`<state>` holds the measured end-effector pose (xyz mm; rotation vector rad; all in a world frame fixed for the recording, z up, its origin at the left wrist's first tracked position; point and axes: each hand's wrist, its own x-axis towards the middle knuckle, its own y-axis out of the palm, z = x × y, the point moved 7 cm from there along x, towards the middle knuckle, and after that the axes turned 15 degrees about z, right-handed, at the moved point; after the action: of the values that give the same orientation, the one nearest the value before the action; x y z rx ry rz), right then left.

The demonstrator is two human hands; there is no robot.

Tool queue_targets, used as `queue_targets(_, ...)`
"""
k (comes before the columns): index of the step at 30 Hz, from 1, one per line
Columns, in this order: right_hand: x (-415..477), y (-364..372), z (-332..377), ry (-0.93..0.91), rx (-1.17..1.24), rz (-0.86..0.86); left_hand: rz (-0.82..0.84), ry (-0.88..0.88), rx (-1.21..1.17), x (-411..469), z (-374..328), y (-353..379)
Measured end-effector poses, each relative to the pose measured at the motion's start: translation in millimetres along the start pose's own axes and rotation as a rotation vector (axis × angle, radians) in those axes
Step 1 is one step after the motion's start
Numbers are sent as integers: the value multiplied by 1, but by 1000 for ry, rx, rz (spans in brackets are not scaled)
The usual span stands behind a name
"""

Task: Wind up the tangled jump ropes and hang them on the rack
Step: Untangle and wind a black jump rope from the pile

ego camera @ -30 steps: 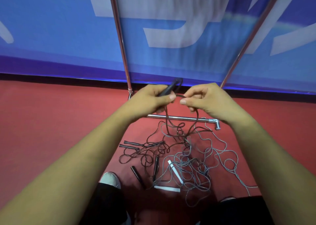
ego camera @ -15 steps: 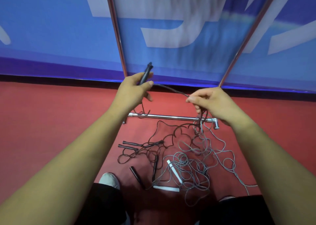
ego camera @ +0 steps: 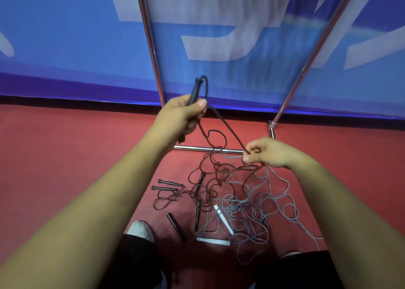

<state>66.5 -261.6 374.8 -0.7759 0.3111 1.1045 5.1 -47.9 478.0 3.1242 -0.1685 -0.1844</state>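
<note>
My left hand [ego camera: 180, 118] grips a black jump-rope handle [ego camera: 194, 91] that points up past my thumb. Its dark cord [ego camera: 228, 127] runs down and right to my right hand [ego camera: 266, 152], which pinches it above the pile. Below my hands a tangle of dark ropes [ego camera: 206, 190] and grey ropes [ego camera: 252, 212] lies on the red floor. Loose black handles [ego camera: 169, 182] lie to the left of the tangle and white handles [ego camera: 223, 218] near its front. The chrome rack [ego camera: 151, 40] rises behind the pile, with its base bar [ego camera: 192, 148] on the floor.
A blue banner with white lettering [ego camera: 65, 36] hangs behind the rack's two slanted poles, the right pole [ego camera: 306, 69] leaning outward. My shoes, one white [ego camera: 140, 230], and dark trousers stand at the front of the pile on red floor [ego camera: 65, 157].
My hands have drawn apart: the left one stayed high with the handle, the right one dropped lower and rightward, pulling the cord taut between them.
</note>
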Motion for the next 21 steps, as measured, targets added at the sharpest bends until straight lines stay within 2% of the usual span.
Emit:
queue_targets(2,-6,-11,-2,-1,36,-105,-96,-20,70,0,1,-13)
queue_targets(5,-21,-27,23,-138,55,-297,-288,-109,380,-2,8,-39)
queue_targets(7,-29,-29,39,-231,155,-323,-324,-119,490,-2,10,-45)
queue_targets(9,-35,-22,57,-287,192,-274,-214,-86,445,1,11,-32)
queue_targets(11,-38,-15,75,-323,166,-246,-31,-49,380,4,10,-9)
queue_targets(15,-45,-21,93,-425,227,-321,321,-58,417,2,12,30)
queue_targets(17,-44,-22,92,-444,259,-317,326,-54,396,2,11,32)
queue_targets(21,-23,-4,68,-330,105,-78,220,10,39,3,5,25)
